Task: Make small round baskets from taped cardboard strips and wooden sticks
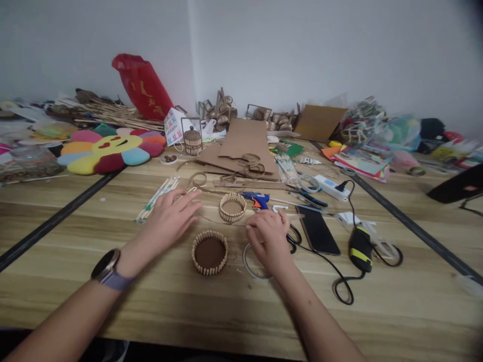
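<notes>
My left hand (174, 213) hovers beside a pack of thin wooden sticks (156, 200), fingers stretched out and apart. A thin brown cord (221, 221) runs from near its fingertips to my right hand (269, 236), whose fingers are curled, seemingly pinching the cord's end. Between the hands stands a small round ring of upright wooden sticks (233, 207). Nearer to me sits a similar round tray with a brown base (210, 253) and a stick wall. Partly under my right hand lies a roll of clear tape (251, 266), and black-handled scissors (296, 236) show beside it.
Behind the ring lies a blue glue gun (259, 199). To the right are a phone (320, 230), pliers (309, 197), a power strip (331, 187) and a black-yellow device (360, 249) with a looping cable. Cardboard sheets (247, 143), a flower cushion (113, 149) and a finished lidded bucket (192, 141) stand farther back.
</notes>
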Demonstrator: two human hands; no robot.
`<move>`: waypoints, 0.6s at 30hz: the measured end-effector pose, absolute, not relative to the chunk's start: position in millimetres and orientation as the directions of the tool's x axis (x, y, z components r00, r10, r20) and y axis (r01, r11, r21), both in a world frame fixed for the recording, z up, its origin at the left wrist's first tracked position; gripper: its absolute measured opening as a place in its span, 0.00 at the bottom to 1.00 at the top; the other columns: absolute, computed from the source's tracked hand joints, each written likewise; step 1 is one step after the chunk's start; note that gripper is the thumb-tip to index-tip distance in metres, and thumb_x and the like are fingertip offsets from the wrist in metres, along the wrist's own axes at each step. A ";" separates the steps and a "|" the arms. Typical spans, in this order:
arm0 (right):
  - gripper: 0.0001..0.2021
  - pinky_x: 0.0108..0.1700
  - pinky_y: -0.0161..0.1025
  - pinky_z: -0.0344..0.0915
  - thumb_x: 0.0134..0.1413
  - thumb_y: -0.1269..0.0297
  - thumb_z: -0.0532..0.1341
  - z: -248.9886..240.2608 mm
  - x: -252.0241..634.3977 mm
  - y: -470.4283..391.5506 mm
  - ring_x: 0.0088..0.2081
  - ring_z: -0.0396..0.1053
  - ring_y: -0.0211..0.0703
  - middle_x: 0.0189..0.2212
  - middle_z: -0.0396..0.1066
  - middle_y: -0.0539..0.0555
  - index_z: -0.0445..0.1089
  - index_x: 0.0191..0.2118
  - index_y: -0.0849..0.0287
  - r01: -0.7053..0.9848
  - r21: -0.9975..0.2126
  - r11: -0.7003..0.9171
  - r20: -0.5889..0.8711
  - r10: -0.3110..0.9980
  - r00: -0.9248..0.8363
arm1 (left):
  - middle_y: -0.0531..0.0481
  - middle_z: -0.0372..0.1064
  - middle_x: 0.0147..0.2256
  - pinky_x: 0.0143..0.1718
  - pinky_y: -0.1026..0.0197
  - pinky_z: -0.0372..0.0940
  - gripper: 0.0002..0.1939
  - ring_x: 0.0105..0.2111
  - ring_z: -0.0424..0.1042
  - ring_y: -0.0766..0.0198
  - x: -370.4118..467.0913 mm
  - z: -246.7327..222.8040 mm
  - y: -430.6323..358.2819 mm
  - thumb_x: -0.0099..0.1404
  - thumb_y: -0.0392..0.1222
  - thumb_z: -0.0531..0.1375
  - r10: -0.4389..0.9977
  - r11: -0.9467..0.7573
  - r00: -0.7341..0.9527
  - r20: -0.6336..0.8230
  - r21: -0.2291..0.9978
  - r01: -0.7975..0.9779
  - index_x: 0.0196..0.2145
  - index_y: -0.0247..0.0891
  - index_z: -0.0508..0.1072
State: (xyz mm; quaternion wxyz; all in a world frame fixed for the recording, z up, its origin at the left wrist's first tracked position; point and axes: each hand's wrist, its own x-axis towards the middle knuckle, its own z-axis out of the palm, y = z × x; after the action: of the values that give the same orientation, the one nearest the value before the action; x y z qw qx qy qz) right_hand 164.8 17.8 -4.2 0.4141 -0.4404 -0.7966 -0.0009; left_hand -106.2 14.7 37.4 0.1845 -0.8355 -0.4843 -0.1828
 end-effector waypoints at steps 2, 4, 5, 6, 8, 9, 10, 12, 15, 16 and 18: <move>0.06 0.61 0.53 0.40 0.61 0.69 0.56 -7.8 163.2 20.0 0.47 0.66 0.48 0.35 0.74 0.51 0.68 0.34 0.54 0.735 -0.366 0.571 0.636 0.730 -0.251 | 0.47 0.75 0.49 0.51 0.44 0.57 0.09 0.53 0.61 0.45 -114.1 29.6 31.0 0.70 0.39 0.56 0.796 -0.490 0.478 0.371 -0.069 0.869 0.40 0.43 0.77; 0.06 0.59 0.52 0.42 0.62 0.68 0.57 -11.0 161.1 21.6 0.45 0.66 0.48 0.34 0.73 0.51 0.69 0.34 0.55 0.782 -0.334 0.525 0.592 0.763 -0.260 | 0.47 0.76 0.43 0.51 0.45 0.57 0.10 0.51 0.62 0.46 -119.1 20.1 39.7 0.70 0.39 0.55 0.832 -0.490 0.462 0.306 0.016 0.872 0.37 0.42 0.77; 0.06 0.58 0.51 0.44 0.62 0.68 0.57 -12.3 160.1 22.1 0.44 0.66 0.48 0.34 0.73 0.51 0.70 0.34 0.55 0.807 -0.312 0.502 0.567 0.780 -0.266 | 0.46 0.76 0.40 0.50 0.46 0.59 0.10 0.49 0.64 0.47 -120.8 15.7 41.3 0.70 0.40 0.55 0.844 -0.484 0.453 0.288 0.046 0.874 0.36 0.42 0.77; 0.06 0.57 0.51 0.44 0.62 0.68 0.58 -13.4 159.2 22.4 0.43 0.65 0.47 0.33 0.73 0.52 0.71 0.34 0.55 0.828 -0.288 0.481 0.542 0.795 -0.274 | 0.44 0.75 0.39 0.47 0.47 0.60 0.11 0.46 0.66 0.48 -122.1 11.8 41.4 0.70 0.39 0.55 0.852 -0.479 0.446 0.275 0.064 0.875 0.35 0.40 0.78; 0.07 0.55 0.50 0.45 0.62 0.68 0.59 -14.4 157.9 22.1 0.41 0.65 0.47 0.32 0.74 0.51 0.72 0.33 0.56 0.855 -0.243 0.459 0.498 0.815 -0.296 | 0.44 0.73 0.35 0.42 0.51 0.63 0.12 0.40 0.68 0.51 -124.1 5.9 37.5 0.69 0.38 0.54 0.861 -0.476 0.446 0.246 0.078 0.876 0.34 0.39 0.78; 0.07 0.55 0.50 0.44 0.62 0.68 0.59 -14.5 157.6 21.4 0.41 0.65 0.47 0.31 0.74 0.51 0.72 0.32 0.56 0.862 -0.224 0.455 0.480 0.821 -0.309 | 0.44 0.73 0.34 0.40 0.52 0.64 0.12 0.38 0.69 0.52 -124.7 3.7 33.7 0.69 0.38 0.54 0.863 -0.478 0.450 0.228 0.083 0.874 0.35 0.39 0.78; 0.07 0.54 0.50 0.44 0.62 0.68 0.59 -14.3 157.4 20.5 0.40 0.64 0.47 0.30 0.74 0.51 0.72 0.32 0.56 0.866 -0.208 0.455 0.467 0.824 -0.321 | 0.44 0.73 0.34 0.39 0.53 0.65 0.12 0.37 0.70 0.53 -125.2 1.8 28.9 0.69 0.37 0.54 0.866 -0.480 0.454 0.210 0.090 0.873 0.36 0.39 0.78; 0.08 0.53 0.49 0.43 0.62 0.69 0.59 -13.5 157.4 17.9 0.39 0.63 0.47 0.30 0.74 0.51 0.72 0.31 0.56 0.866 -0.187 0.465 0.454 0.822 -0.344 | 0.44 0.76 0.38 0.42 0.53 0.66 0.13 0.41 0.72 0.52 -125.2 -1.4 16.8 0.69 0.37 0.54 0.874 -0.477 0.453 0.176 0.125 0.870 0.43 0.39 0.77; 0.08 0.53 0.48 0.43 0.61 0.70 0.60 -12.6 157.4 13.2 0.38 0.63 0.46 0.29 0.75 0.51 0.72 0.30 0.56 0.854 -0.175 0.490 0.456 0.809 -0.371 | 0.41 0.74 0.51 0.50 0.51 0.67 0.18 0.49 0.72 0.52 -123.2 -5.7 -3.5 0.70 0.36 0.52 0.894 -0.447 0.430 0.123 0.248 0.859 0.55 0.37 0.70; 0.08 0.52 0.48 0.43 0.60 0.70 0.60 -12.4 157.1 11.7 0.38 0.63 0.46 0.28 0.75 0.51 0.72 0.30 0.56 0.850 -0.172 0.498 0.453 0.806 -0.381 | 0.41 0.72 0.54 0.51 0.51 0.67 0.20 0.51 0.72 0.52 -122.2 -6.9 -9.5 0.70 0.36 0.51 0.895 -0.445 0.433 0.108 0.290 0.847 0.58 0.38 0.67; 0.08 0.51 0.48 0.44 0.59 0.71 0.60 -12.5 156.0 8.9 0.37 0.63 0.46 0.27 0.75 0.51 0.71 0.29 0.57 0.845 -0.160 0.510 0.436 0.805 -0.402 | 0.43 0.70 0.56 0.53 0.53 0.66 0.23 0.52 0.72 0.55 -120.1 -8.7 -19.0 0.70 0.35 0.50 0.883 -0.461 0.461 0.094 0.365 0.809 0.61 0.41 0.63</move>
State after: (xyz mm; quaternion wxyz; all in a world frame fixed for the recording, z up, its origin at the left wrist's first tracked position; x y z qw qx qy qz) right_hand 156.0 8.9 -12.5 0.2355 -0.4933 -0.8363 -0.0432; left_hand -120.1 -19.0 -8.7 -0.1352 -0.8438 -0.5012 -0.1360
